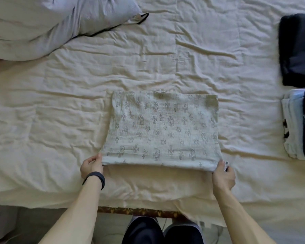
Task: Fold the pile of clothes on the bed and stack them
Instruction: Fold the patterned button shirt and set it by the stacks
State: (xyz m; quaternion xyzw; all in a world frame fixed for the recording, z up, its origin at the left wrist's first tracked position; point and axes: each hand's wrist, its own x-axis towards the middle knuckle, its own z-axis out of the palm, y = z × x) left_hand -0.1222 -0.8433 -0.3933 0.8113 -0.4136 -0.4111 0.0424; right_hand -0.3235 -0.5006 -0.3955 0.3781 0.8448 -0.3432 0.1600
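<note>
A pale green printed cloth (162,127), folded into a rectangle, lies flat in the middle of the bed (60,120). My left hand (91,166) pinches its near left corner. The near right corner is pinched by my right hand (223,174). At the right edge of the bed a folded dark garment (298,50) lies further away. Nearer on the same side stands a stack of folded clothes (298,124) in white, light blue and dark navy.
A grey pillow (51,23) with dark piping fills the far left of the bed. The cream sheet is wrinkled all over. The bed's near edge runs just in front of my legs (162,231), with a patterned strip under the sheet.
</note>
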